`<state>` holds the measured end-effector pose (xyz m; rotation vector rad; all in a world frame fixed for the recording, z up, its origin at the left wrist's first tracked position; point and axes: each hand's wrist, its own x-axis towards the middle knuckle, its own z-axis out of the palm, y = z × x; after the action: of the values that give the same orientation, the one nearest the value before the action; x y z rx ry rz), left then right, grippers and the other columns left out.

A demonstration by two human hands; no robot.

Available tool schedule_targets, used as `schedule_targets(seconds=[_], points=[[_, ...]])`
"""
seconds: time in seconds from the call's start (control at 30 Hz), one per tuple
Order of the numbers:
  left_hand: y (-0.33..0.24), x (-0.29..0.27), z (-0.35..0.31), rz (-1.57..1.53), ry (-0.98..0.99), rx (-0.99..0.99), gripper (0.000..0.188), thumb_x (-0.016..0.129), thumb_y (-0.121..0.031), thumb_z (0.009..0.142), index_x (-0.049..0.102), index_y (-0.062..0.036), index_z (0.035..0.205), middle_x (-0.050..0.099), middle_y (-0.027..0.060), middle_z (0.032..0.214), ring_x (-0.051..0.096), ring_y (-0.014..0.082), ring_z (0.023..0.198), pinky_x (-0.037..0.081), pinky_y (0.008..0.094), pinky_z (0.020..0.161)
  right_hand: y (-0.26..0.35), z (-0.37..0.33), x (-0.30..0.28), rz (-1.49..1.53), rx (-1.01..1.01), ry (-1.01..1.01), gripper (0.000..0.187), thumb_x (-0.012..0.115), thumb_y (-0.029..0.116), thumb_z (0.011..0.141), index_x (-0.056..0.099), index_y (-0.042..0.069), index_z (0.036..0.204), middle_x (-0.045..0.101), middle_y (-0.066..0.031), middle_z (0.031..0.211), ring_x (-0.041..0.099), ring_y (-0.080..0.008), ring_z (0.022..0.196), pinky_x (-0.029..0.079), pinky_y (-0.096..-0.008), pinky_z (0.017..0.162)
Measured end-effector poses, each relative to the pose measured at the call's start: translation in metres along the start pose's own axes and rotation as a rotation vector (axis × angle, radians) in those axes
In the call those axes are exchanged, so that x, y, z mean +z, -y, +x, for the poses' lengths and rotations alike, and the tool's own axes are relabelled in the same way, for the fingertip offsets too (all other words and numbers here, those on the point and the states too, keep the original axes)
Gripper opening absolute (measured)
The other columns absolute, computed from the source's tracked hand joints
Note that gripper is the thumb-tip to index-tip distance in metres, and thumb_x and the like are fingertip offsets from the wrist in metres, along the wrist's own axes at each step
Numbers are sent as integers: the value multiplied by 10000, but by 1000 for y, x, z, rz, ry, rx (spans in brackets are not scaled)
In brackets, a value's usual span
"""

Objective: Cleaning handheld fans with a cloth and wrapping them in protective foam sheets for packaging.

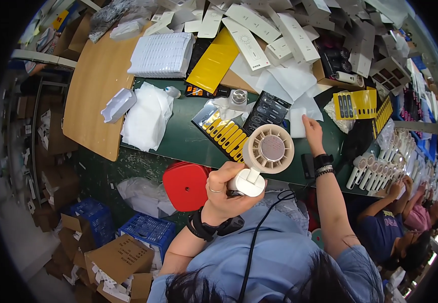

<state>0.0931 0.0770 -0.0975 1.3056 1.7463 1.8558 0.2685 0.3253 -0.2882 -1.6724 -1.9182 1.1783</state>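
My left hand (227, 193) is closed round the white handle of a handheld fan (256, 182). The fan's round cream head (268, 149) faces up, with a ribbed grille and a greyish disc in its middle. Out to the right, my right hand (313, 133) grips the edge of a white pad, perhaps a sponge or folded cloth (297, 122), resting on the green table. Between the hands lie a black sheet with yellow strip stickers (224, 132) and a sheet of dark stickers (268, 112). A small clear-topped jar (238, 98) stands just beyond them.
White boxes (249, 45) pile up at the back. A stack of white trays (161, 54), a yellow sheet (214, 60) and white cloth (148, 116) lie left. Several white fans (365, 171) stand at right, near co-workers. A red stool (186, 187) and blue crates (151, 230) are below.
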Motion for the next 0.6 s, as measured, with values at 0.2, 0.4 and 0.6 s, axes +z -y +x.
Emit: schedule_targets(seconds=[0.2,0.4,0.6], points=[[4,-3,2,9,15,-5,588,766,48,615,378,-36,1048,572,115,893,581,168,759,455,265,675,-49,6,-26,6,-120,-248,328,577,171,820,579,15,1109,552,-115,961,532,-179,855,419,-274,774],[13,1,4,53,-5,-192,542,756,26,651,387,-17,1046,568,102,907,578,137,793,469,250,688,44,-47,-67,499,-200,-120,427,493,-49,785,484,13,1207,525,-76,1039,522,-143,926,412,-229,818],[21,13,11,77,-14,-405,444,747,-89,697,458,-2,1021,617,161,872,649,236,739,506,314,629,170,-132,-59,734,-480,250,344,498,-82,825,474,5,1156,576,-88,989,552,-144,888,440,-258,784]])
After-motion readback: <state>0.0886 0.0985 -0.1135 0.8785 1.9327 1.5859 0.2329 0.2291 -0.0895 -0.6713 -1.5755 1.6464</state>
